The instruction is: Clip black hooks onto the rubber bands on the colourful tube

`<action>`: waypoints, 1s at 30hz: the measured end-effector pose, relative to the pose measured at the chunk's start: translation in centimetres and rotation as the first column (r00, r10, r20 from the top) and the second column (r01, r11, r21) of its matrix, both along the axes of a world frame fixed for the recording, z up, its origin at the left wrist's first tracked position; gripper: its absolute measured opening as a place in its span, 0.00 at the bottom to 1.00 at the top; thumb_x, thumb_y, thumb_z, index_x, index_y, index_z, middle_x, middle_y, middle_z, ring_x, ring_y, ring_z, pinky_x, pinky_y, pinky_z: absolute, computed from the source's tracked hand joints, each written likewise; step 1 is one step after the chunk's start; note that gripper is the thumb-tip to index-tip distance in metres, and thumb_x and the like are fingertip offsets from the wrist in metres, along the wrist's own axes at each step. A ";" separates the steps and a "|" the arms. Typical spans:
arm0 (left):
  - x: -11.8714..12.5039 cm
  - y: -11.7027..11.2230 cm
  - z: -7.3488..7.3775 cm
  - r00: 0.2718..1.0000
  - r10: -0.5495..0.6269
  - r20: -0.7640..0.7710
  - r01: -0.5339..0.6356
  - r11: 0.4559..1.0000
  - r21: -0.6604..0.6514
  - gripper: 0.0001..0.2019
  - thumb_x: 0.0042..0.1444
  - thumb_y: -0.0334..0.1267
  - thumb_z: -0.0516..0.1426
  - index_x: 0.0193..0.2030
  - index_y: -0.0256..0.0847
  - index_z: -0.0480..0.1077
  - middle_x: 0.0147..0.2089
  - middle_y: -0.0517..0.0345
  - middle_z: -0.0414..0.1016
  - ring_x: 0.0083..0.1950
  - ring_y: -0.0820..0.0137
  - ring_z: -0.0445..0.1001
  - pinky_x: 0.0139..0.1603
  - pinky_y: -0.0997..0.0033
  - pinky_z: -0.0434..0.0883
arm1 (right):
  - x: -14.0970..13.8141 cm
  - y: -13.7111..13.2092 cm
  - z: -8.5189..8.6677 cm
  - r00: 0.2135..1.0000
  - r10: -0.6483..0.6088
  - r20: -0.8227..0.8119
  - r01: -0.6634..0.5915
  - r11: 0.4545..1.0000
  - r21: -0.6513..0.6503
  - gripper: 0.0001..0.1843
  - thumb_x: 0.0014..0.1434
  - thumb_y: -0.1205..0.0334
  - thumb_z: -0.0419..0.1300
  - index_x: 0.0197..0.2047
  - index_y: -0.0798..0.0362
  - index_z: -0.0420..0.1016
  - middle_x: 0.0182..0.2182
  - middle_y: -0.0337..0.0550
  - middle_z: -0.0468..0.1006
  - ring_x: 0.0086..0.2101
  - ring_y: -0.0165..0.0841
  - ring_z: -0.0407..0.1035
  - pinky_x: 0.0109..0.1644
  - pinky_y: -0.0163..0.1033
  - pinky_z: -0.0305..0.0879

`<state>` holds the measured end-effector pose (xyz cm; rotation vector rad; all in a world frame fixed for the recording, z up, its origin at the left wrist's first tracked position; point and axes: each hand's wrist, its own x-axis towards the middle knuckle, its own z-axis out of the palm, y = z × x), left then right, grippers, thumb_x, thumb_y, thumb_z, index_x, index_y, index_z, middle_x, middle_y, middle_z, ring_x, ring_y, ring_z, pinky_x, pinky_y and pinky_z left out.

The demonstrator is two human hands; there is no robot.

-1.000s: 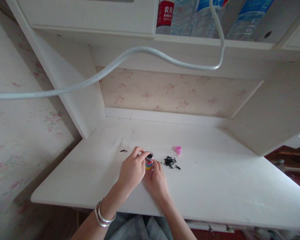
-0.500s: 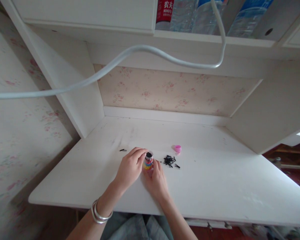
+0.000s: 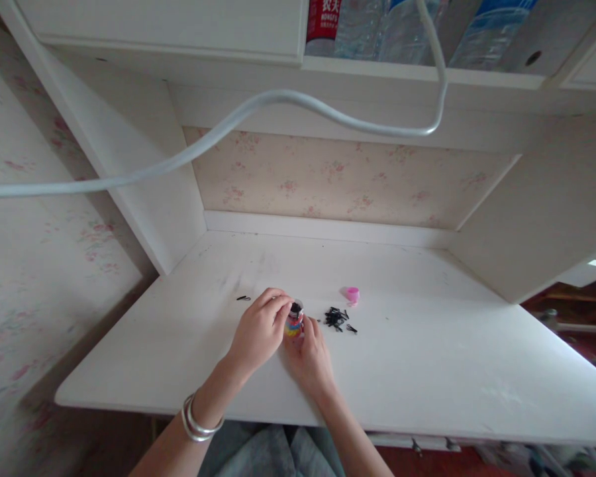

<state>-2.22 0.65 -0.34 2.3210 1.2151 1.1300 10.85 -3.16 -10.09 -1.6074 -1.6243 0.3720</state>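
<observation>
My right hand [image 3: 312, 361] is wrapped round a small clear jar [image 3: 294, 324] with bright coloured bands, held upright near the front of the desk. Black pieces show inside its uncovered mouth. My left hand [image 3: 261, 328], with silver bangles on the wrist, has its fingertips pinched together at the jar's rim; what they hold, if anything, is hidden. A small pile of black hair clips [image 3: 335, 318] lies just right of the jar, with one clip [image 3: 351, 328] apart from it. Another black clip [image 3: 243, 298] rests left of my left hand. Behind the pile sits a pink cap [image 3: 352, 295].
The white desk [image 3: 427, 358] has side panels and a shelf overhead holding plastic bottles [image 3: 360, 30]. A thick white cable [image 3: 288, 98] crosses the view in front of the shelf. Drawer knobs [image 3: 417, 447] show below the front edge.
My left hand has shifted very slightly up at the jar's mouth. The right hand, the jar, the clips and the cap stay in place; the view has tilted a little.
</observation>
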 end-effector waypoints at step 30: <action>0.0 -0.3 -0.7 0.994 0.109 -0.025 -0.107 0.992 0.069 0.09 0.61 0.34 0.52 0.44 0.45 0.72 0.46 0.54 0.70 0.46 0.68 0.72 0.48 0.69 0.71 | 0.0 0.0 0.0 1.000 -0.004 -0.007 0.004 1.000 0.007 0.22 0.59 0.61 0.55 0.57 0.50 0.62 0.47 0.47 0.71 0.46 0.38 0.69 0.47 0.42 0.68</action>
